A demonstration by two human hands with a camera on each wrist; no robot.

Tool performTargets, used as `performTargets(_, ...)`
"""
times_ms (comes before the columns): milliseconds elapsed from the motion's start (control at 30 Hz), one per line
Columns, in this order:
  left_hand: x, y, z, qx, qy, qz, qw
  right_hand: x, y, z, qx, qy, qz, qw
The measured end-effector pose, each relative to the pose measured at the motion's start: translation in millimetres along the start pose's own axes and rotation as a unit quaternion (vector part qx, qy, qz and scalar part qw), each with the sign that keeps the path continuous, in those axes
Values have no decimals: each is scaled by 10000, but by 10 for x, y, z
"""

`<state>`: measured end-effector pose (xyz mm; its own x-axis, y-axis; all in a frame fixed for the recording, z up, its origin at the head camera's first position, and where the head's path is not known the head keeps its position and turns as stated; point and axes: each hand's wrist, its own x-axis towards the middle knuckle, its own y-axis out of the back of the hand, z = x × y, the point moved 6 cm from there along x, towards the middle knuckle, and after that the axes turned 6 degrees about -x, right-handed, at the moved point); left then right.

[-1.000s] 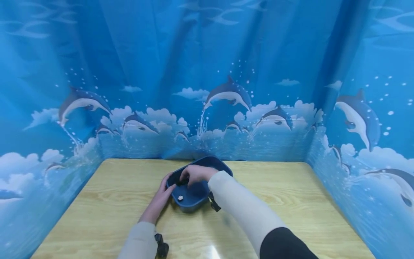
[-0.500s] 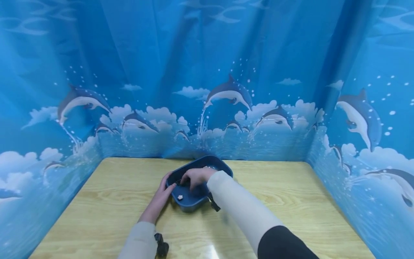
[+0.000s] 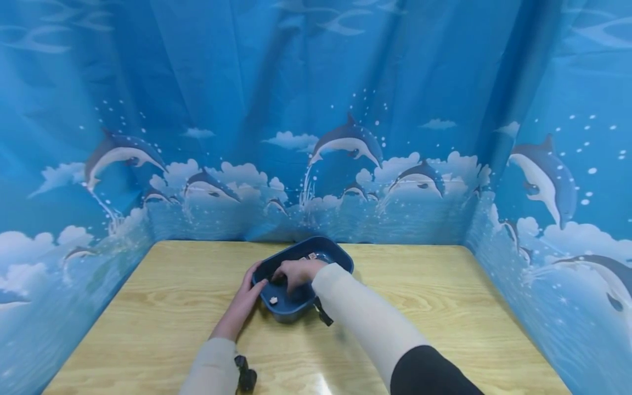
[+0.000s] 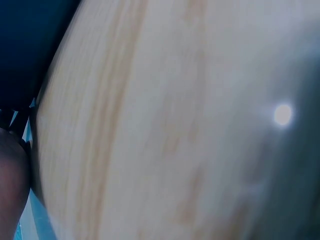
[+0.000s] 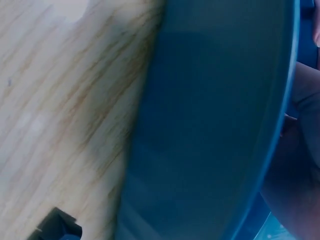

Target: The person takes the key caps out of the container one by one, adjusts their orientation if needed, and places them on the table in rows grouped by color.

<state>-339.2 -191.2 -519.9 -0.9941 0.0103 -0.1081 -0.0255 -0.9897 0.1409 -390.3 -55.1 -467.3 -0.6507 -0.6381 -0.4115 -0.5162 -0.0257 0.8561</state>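
Observation:
A deep blue plastic basin with rounded corners sits at an angle on the table. My left hand holds its left end, thumb over the rim and fingers along the outside. My right hand reaches down into the basin with bent fingers. At its fingertips is a small black object, mostly hidden, its kind unclear. A small whitish piece lies on the basin floor near the front. Farther back lie more small pale pieces. In the right wrist view, the basin wall hides most of the right hand.
The wood-grain table extends around the basin. A blue curtain printed with dolphins stands behind the table and along both sides. Black wrist devices sit on both forearms.
The right hand has stayed at the same spot in the basin, its fingers shifting slightly. Pale pieces at the back of the basin have come into sight. The left hand and basin keep their place.

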Motion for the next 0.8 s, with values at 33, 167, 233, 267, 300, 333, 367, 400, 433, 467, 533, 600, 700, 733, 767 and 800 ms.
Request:
performTargets(33,-1,2,-3,10,16,18,10000,0,-6,-2,15,45,-17,10000)
performTargets(167,9,8,4,62,-30,62,10000,-7,-20,13,102,165,-139,9997)
performTargets(233,14,6,3,59,-66,46,10000,-15,-22,38,101,141,-177,9997)
performTargets(267,16,4,3,53,-104,28,9999,-19,-25,54,106,126,-195,9997)
performTargets(300,19,3,2,49,-125,19,9999,-23,-27,67,117,121,-207,9996)
performTargets(333,21,-1,1,45,-159,15,9999,-32,-28,84,122,107,-208,9997)
performTargets(367,22,-5,-3,24,-177,4,9998,-45,-28,99,96,105,-209,9997)
performTargets(400,23,-9,-3,20,-200,-6,9998,-59,-22,116,84,92,-191,9997)
performTargets(433,26,-12,-1,7,-232,1,9997,-74,-13,129,74,103,-160,9998)
performTargets(467,28,-14,-1,6,-260,4,9997,-94,1,144,88,102,-128,9998)
performTargets(533,26,-15,2,32,-302,20,9995,-142,41,170,139,115,-38,9998)
performTargets(600,21,-15,11,30,-323,28,9995,-197,94,197,253,195,69,9995)
performTargets(700,15,-4,15,78,-325,48,9994,-285,161,234,433,424,219,9979)
performTargets(733,15,0,14,84,-323,59,9994,-314,181,246,481,527,259,9971)
performTargets(767,15,5,16,83,-336,68,9994,-349,198,257,538,594,297,9963)
performTargets(800,15,10,16,92,-342,77,9993,-385,213,266,574,667,343,9955)
